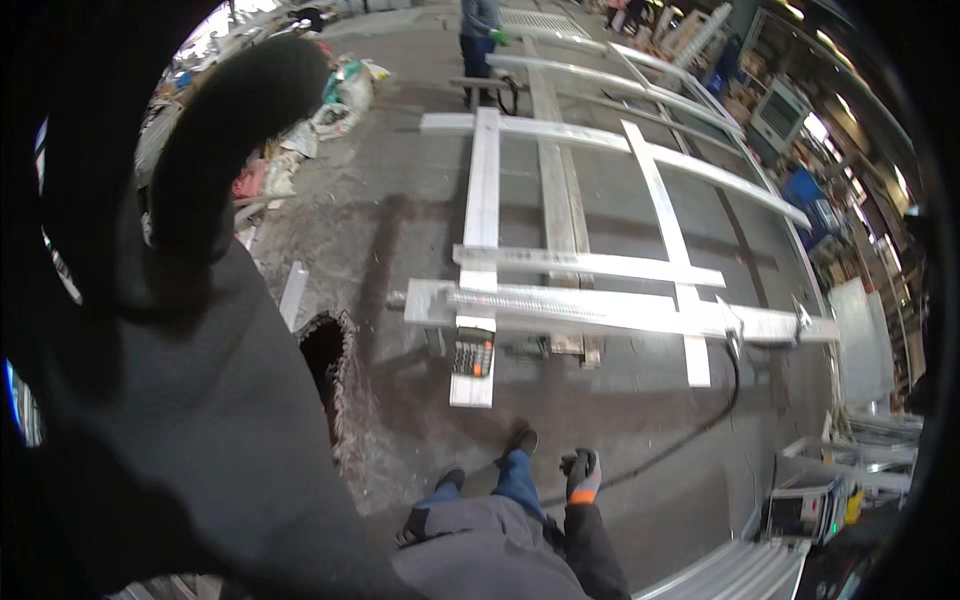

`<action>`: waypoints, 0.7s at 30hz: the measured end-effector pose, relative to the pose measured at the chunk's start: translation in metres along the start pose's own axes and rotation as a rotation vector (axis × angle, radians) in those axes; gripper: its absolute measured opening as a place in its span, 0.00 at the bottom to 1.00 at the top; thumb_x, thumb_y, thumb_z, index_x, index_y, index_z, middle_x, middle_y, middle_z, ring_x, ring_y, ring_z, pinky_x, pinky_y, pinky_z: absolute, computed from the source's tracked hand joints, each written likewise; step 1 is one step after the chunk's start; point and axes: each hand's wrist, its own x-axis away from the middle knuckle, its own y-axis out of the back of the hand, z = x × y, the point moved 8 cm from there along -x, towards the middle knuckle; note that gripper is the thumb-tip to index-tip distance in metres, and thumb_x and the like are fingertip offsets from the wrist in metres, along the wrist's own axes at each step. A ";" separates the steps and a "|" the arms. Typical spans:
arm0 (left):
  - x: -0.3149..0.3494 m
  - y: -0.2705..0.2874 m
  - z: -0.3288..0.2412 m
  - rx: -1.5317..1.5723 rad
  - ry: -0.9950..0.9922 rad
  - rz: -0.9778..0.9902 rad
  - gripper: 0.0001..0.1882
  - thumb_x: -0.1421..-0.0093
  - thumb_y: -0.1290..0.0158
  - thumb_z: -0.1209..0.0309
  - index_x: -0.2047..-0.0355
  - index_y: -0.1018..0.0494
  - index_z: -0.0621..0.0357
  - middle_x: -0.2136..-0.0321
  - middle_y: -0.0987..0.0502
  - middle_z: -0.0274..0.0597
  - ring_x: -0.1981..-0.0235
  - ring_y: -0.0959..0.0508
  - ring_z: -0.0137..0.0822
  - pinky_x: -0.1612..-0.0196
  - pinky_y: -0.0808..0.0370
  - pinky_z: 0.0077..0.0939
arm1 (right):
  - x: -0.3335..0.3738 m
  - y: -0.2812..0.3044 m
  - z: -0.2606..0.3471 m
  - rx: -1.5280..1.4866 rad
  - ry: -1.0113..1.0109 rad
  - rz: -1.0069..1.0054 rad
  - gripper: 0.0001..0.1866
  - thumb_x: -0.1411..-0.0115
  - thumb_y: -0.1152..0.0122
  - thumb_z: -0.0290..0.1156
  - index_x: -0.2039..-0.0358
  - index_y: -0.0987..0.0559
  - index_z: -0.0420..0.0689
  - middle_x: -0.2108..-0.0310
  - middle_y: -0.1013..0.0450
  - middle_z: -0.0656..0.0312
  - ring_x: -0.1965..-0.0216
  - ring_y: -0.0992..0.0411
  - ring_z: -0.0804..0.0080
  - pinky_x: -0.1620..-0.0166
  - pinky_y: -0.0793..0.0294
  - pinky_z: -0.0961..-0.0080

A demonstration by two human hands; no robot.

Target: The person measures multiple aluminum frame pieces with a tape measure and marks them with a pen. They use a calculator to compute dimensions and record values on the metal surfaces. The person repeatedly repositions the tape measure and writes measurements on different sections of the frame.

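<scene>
Left hand [200,260] is raised right at the lens, dark-gloved, blurred, fingers spread, nothing seen clamped; right hand [582,474] is hung by the leg in a grey-orange glove, grip can't be told; nearest it, a black cable [722,400] is trailed across the concrete floor [620,440]; beyond, a pale aluminium frame [560,300] is laid flat with a calculator [473,352] on one bar; a second person [480,35] is seen at the far end.

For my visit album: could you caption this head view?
A gloved left hand looms close to the camera, right hand hangs low, above a metal frame with a calculator.
</scene>
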 end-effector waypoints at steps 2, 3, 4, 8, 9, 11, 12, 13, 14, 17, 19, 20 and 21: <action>0.004 -0.001 0.022 -0.069 0.028 -0.046 0.33 0.38 0.43 0.80 0.32 0.35 0.64 0.43 0.24 0.57 0.41 0.24 0.48 0.37 0.26 0.44 | -0.022 -0.010 0.016 0.301 0.076 0.097 0.10 0.25 0.49 0.33 0.54 0.23 0.42 0.72 0.20 0.54 0.73 0.22 0.69 0.68 0.24 0.73; 0.006 -0.004 0.034 -0.104 0.054 -0.043 0.33 0.38 0.43 0.80 0.32 0.35 0.64 0.43 0.24 0.57 0.41 0.24 0.48 0.37 0.26 0.44 | -0.033 -0.020 0.019 0.046 0.064 0.161 0.10 0.25 0.49 0.33 0.54 0.24 0.40 0.72 0.20 0.55 0.72 0.21 0.69 0.66 0.22 0.72; 0.009 -0.005 0.044 -0.141 0.051 -0.056 0.33 0.38 0.43 0.80 0.32 0.35 0.64 0.43 0.24 0.57 0.41 0.24 0.47 0.37 0.26 0.44 | -0.059 -0.022 0.036 0.086 0.097 0.187 0.10 0.25 0.49 0.33 0.54 0.24 0.40 0.71 0.20 0.55 0.71 0.21 0.69 0.65 0.22 0.72; -0.001 0.004 0.089 -0.288 0.083 -0.054 0.33 0.38 0.43 0.80 0.32 0.35 0.63 0.42 0.24 0.57 0.40 0.24 0.47 0.37 0.26 0.43 | -0.100 -0.031 0.052 0.026 0.054 0.298 0.12 0.24 0.48 0.35 0.53 0.23 0.40 0.68 0.20 0.56 0.68 0.21 0.70 0.63 0.21 0.72; -0.013 0.011 0.101 -0.332 0.085 -0.053 0.33 0.38 0.43 0.80 0.32 0.35 0.63 0.42 0.24 0.57 0.40 0.24 0.47 0.37 0.26 0.43 | -0.106 -0.035 0.062 0.067 0.109 0.346 0.11 0.24 0.48 0.35 0.52 0.23 0.40 0.67 0.21 0.55 0.66 0.22 0.71 0.61 0.20 0.71; -0.041 0.032 0.130 -0.461 0.082 -0.083 0.32 0.38 0.43 0.80 0.32 0.34 0.63 0.42 0.24 0.57 0.40 0.24 0.47 0.37 0.26 0.43 | -0.135 -0.042 0.062 0.028 0.003 0.346 0.10 0.24 0.49 0.34 0.55 0.23 0.41 0.69 0.21 0.58 0.68 0.22 0.72 0.61 0.20 0.72; -0.058 0.048 0.139 -0.529 0.098 -0.103 0.32 0.37 0.43 0.80 0.32 0.34 0.63 0.42 0.24 0.56 0.40 0.24 0.47 0.37 0.26 0.43 | -0.146 -0.046 0.070 0.149 0.091 0.382 0.11 0.25 0.48 0.35 0.58 0.23 0.41 0.74 0.21 0.58 0.73 0.23 0.73 0.65 0.20 0.72; -0.073 0.060 0.149 -0.576 0.105 -0.132 0.32 0.37 0.43 0.80 0.32 0.34 0.63 0.42 0.24 0.56 0.40 0.24 0.46 0.37 0.26 0.43 | -0.156 -0.047 0.079 0.313 0.217 0.391 0.11 0.26 0.49 0.35 0.59 0.23 0.40 0.79 0.22 0.57 0.77 0.24 0.73 0.70 0.21 0.72; -0.086 0.075 0.155 -0.619 0.122 -0.155 0.32 0.37 0.43 0.80 0.32 0.34 0.63 0.42 0.24 0.56 0.40 0.24 0.46 0.37 0.26 0.43 | -0.171 -0.047 0.072 0.149 0.088 0.338 0.11 0.27 0.47 0.35 0.61 0.24 0.40 0.80 0.24 0.55 0.82 0.28 0.72 0.78 0.29 0.72; -0.104 0.126 0.173 -0.694 0.187 -0.229 0.32 0.37 0.43 0.80 0.32 0.34 0.62 0.42 0.24 0.56 0.40 0.24 0.46 0.37 0.26 0.42 | -0.196 -0.051 0.073 0.288 0.114 0.368 0.11 0.26 0.46 0.38 0.56 0.21 0.44 0.70 0.21 0.57 0.71 0.23 0.67 0.67 0.23 0.70; -0.089 0.167 0.192 -0.758 0.234 -0.255 0.32 0.37 0.43 0.80 0.32 0.34 0.62 0.42 0.25 0.56 0.40 0.24 0.46 0.37 0.26 0.42 | -0.203 -0.081 0.061 0.355 0.115 0.431 0.13 0.26 0.45 0.41 0.52 0.19 0.47 0.64 0.18 0.59 0.64 0.19 0.63 0.60 0.19 0.69; -0.074 0.190 0.205 -0.789 0.270 -0.269 0.32 0.37 0.43 0.80 0.32 0.34 0.62 0.42 0.25 0.56 0.40 0.24 0.46 0.37 0.26 0.42 | -0.201 -0.099 0.056 0.393 0.096 0.456 0.14 0.26 0.44 0.42 0.50 0.18 0.49 0.61 0.17 0.59 0.61 0.18 0.62 0.57 0.17 0.69; -0.053 0.215 0.218 -0.827 0.308 -0.280 0.32 0.37 0.43 0.80 0.32 0.34 0.62 0.41 0.25 0.56 0.40 0.24 0.45 0.37 0.26 0.42 | -0.198 -0.107 0.049 0.305 0.018 0.389 0.08 0.27 0.43 0.35 0.57 0.19 0.47 0.68 0.18 0.63 0.70 0.20 0.71 0.63 0.18 0.71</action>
